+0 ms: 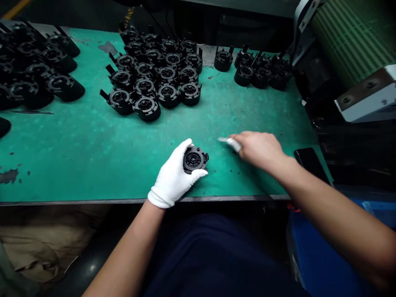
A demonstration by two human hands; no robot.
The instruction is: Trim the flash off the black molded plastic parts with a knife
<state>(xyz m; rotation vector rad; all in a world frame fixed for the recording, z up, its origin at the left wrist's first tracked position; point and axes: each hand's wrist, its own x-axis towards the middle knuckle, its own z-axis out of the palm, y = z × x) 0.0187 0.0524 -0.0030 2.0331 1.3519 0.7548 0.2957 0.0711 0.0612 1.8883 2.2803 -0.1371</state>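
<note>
My left hand [176, 175], in a white glove, is closed around a round black plastic part [194, 160] near the front of the green table. The part's ribbed circular face is turned up, and small tabs stick out at its rim. To the right, my bare right hand [258, 148] grips a small tool with a white-wrapped handle [234, 144]. A thin pale tip, blurred by motion, points left toward the black part without touching it. The tool's exact kind cannot be made out.
Several black cylindrical housings [147, 108] stand grouped at the back of the green table [93, 165]. More housings [64, 86] are at the left, others [244, 74] at the back right. A phone [311, 163] lies at the right edge. Machinery with a green belt [355, 37] rises beyond.
</note>
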